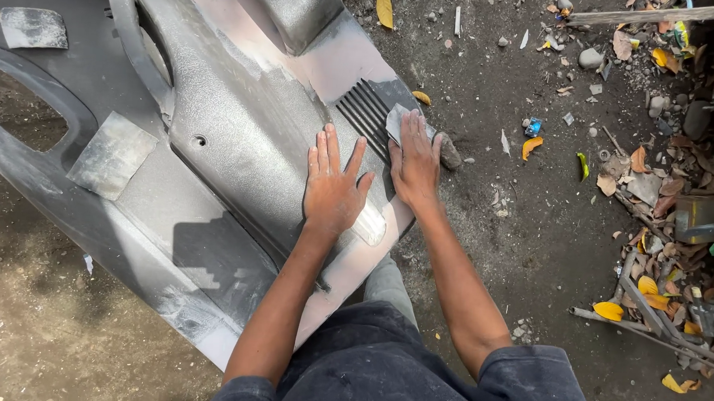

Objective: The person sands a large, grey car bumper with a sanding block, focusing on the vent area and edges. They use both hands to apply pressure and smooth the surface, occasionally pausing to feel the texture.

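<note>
A large grey plastic vehicle panel (233, 133), dusty and dull, lies across my lap and the ground. My left hand (334, 184) rests flat on it with fingers spread, holding nothing. My right hand (415, 159) presses a small grey piece of sandpaper (394, 121) against the panel's right edge, just beside a slatted vent (364, 110). The palm covers most of the sandpaper. Both forearms reach forward from my dark sleeves.
Bare dirt ground (514, 222) lies to the right with small stones, yellow leaves (533, 146) and a blue scrap (533, 127). A heap of dry leaves, sticks and rusty scrap (672, 235) fills the right edge. Grey patches (112, 154) sit on the panel's left part.
</note>
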